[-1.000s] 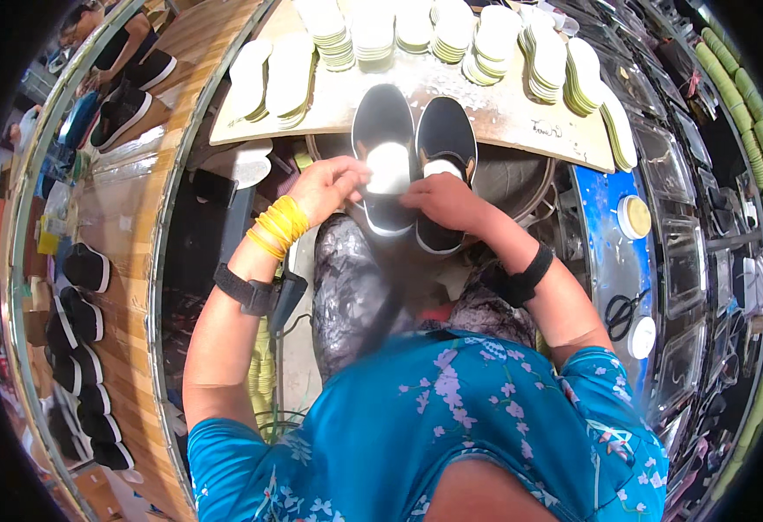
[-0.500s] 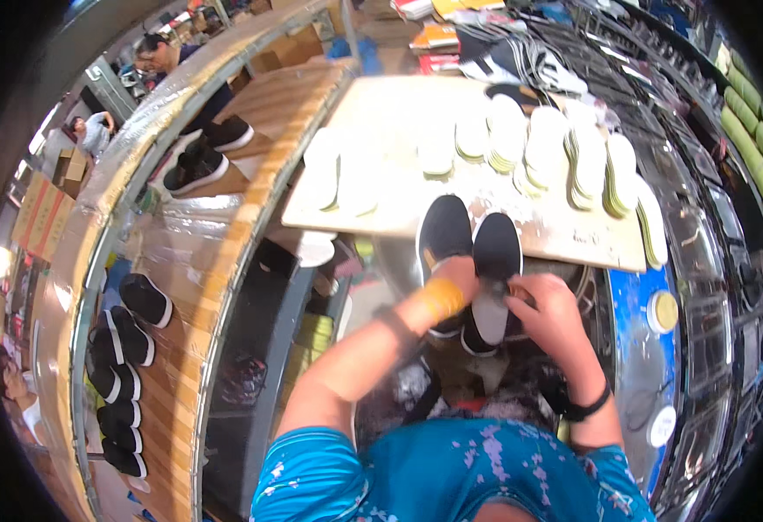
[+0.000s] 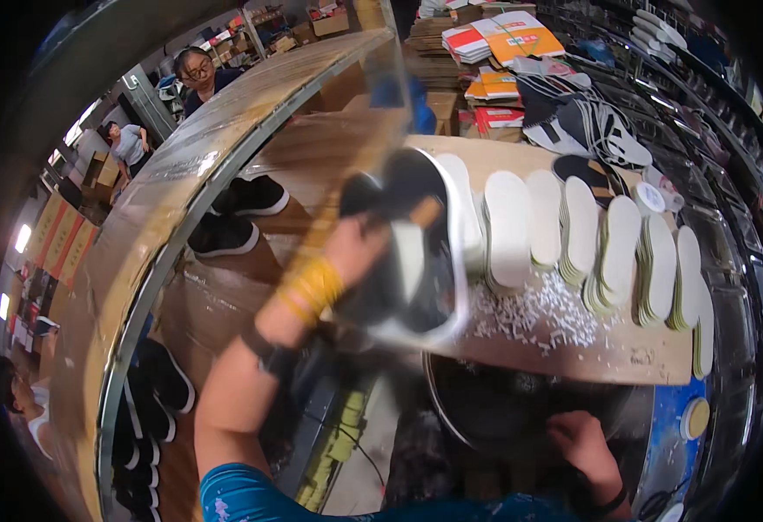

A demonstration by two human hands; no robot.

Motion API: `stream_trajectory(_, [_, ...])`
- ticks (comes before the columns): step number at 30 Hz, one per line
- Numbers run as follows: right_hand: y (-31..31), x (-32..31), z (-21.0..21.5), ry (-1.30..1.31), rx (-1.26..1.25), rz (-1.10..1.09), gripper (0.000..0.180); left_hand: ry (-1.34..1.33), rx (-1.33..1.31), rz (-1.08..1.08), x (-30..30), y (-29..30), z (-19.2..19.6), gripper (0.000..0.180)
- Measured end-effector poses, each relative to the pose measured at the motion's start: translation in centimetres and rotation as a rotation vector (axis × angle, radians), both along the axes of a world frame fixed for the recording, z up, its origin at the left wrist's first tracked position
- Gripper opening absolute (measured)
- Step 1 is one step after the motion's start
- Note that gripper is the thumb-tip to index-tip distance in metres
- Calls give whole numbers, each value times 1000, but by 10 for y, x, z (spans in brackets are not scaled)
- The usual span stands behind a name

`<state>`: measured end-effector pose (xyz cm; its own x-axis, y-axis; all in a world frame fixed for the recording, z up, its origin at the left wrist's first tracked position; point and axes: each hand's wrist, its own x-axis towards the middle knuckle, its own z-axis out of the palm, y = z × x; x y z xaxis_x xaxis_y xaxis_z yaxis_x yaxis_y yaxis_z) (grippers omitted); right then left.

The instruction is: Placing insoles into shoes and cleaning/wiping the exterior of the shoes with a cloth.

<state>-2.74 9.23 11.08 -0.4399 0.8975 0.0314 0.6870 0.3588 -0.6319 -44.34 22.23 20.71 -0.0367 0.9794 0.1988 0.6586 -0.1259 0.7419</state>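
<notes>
Left hand (image 3: 359, 252) gripping shoe (image 3: 412, 252), insoles (image 3: 573, 230) stacked

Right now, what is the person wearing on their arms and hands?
The left hand is bare. Its wrist carries a stack of yellow bands, with a black wristband further up the forearm. The right hand is bare too, with a dark band at the wrist. Both forearms are uncovered; a blue patterned short sleeve shows at the left upper arm.
</notes>
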Motion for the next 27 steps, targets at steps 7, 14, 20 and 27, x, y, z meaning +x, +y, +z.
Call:
stream_trajectory(7, [38, -16, -24, -68, -33, 92, 15, 18, 150, 1028, -279, 168, 23, 32])
stream_trajectory(14, [40, -14, -27, -212, 0, 140, 18, -208, 88, 102, -97, 159, -46, 28])
stream_trajectory(20, [10, 6, -26, -181, 34, 155, 20, 2, -341, -514, 122, -21, -58, 32])
stream_trajectory(27, [-70, 143, 1, -366, -219, -218, 23, 297, -253, -851, 278, -154, -180, 34])
